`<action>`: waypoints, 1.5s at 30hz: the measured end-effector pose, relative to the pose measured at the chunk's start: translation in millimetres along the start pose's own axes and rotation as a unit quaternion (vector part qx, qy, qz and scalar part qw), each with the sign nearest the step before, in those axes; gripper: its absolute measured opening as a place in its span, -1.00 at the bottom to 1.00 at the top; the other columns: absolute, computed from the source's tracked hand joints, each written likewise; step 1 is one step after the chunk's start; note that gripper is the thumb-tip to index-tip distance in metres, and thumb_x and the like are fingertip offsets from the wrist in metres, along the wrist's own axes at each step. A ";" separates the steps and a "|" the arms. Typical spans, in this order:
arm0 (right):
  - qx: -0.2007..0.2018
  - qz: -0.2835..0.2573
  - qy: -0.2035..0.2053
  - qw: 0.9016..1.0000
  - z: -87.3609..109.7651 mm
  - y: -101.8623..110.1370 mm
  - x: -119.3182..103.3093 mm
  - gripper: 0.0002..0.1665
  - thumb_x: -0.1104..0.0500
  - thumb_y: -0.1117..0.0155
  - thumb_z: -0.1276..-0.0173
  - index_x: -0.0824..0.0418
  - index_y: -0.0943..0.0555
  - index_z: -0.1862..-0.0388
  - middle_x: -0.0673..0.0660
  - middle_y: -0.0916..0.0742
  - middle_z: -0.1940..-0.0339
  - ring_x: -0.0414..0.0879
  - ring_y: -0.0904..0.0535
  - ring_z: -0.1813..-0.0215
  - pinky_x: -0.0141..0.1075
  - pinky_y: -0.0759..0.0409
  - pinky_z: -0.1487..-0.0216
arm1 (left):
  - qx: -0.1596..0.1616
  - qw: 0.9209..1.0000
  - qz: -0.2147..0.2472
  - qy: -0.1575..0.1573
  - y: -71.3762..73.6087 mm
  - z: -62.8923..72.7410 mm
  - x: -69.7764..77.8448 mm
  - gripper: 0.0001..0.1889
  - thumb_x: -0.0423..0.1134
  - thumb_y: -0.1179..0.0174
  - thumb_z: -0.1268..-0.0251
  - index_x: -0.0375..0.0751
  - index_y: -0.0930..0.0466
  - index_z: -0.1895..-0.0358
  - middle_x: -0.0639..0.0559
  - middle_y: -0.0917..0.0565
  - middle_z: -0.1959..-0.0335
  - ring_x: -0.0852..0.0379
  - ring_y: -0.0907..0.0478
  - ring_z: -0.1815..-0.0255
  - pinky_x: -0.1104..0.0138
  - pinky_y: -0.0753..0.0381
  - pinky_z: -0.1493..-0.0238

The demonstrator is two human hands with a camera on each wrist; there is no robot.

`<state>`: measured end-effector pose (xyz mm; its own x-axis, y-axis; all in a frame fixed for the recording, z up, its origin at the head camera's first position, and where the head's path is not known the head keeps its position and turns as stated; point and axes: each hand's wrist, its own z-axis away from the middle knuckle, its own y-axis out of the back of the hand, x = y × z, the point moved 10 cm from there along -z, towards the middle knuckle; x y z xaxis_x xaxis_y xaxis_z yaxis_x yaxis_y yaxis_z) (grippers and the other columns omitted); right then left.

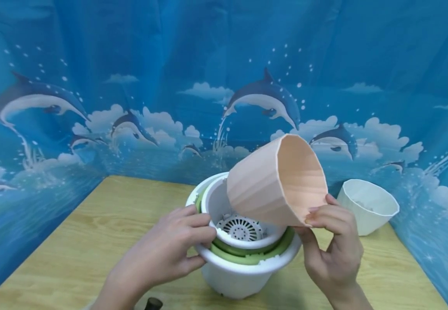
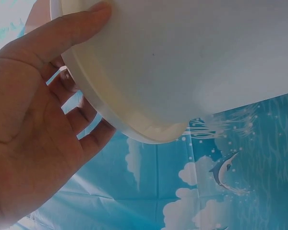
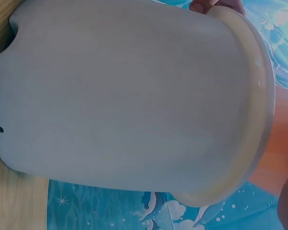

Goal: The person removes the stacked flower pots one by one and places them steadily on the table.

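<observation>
My right hand (image 1: 336,245) pinches the rim of a peach faceted flower pot (image 1: 254,185), thumb below and fingers at its edge. That pot is tipped on its side above a nested stack, its mouth facing right. The stack has a large white flower pot (image 1: 235,282) outside, a green pot (image 1: 243,259) within, and a smaller white pot (image 1: 215,200) with a slotted bottom innermost. My left hand (image 1: 169,247) grips the large pot's rim at the left; in the left wrist view its thumb (image 2: 81,28) lies against the outer wall. Whether the peach pot touches the stack cannot be told.
A small white faceted pot (image 1: 371,215) stands at the right rear of the wooden table (image 1: 72,254). A dark cylindrical object (image 1: 153,303) shows at the front edge of view. Behind hangs a blue dolphin-print curtain (image 1: 193,51).
</observation>
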<state>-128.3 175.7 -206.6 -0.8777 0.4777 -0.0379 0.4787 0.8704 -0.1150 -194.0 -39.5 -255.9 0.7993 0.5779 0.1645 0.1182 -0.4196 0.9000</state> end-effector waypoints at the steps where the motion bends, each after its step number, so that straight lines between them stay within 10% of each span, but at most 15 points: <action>1: 0.008 0.001 0.000 1.000 -0.4 1.6 0.2 -0.50 0.08 -0.41 -0.32 0.47 -0.45 0.50 0.33 -0.59 0.44 -0.05 -0.59 0.16 -0.15 -0.47 -0.32 | 0.000 1.000 0.000 0.001 0.0 -0.1 -0.1 -0.65 -0.07 -0.55 0.05 0.24 -0.45 0.45 0.44 -0.40 0.39 0.31 -0.29 0.27 0.34 -0.43 0.19; 45: 0.076 0.125 -0.042 0.988 3.2 36.6 39.5 -0.42 -0.01 -0.47 -0.24 0.51 -0.50 0.48 0.34 -0.60 0.48 0.15 -0.48 0.24 -0.05 -0.43 -0.25 | 0.015 1.000 -0.003 -0.012 2.1 0.3 1.9 -0.68 -0.13 -0.52 0.03 0.22 -0.47 0.42 0.42 -0.39 0.39 0.30 -0.27 0.28 0.34 -0.40 0.20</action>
<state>-145.6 226.1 -215.5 -0.7338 0.6589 -0.1657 0.6780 0.6948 -0.2398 -192.0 -39.5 -253.8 0.8126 0.5636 0.1487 0.1409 -0.4374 0.8882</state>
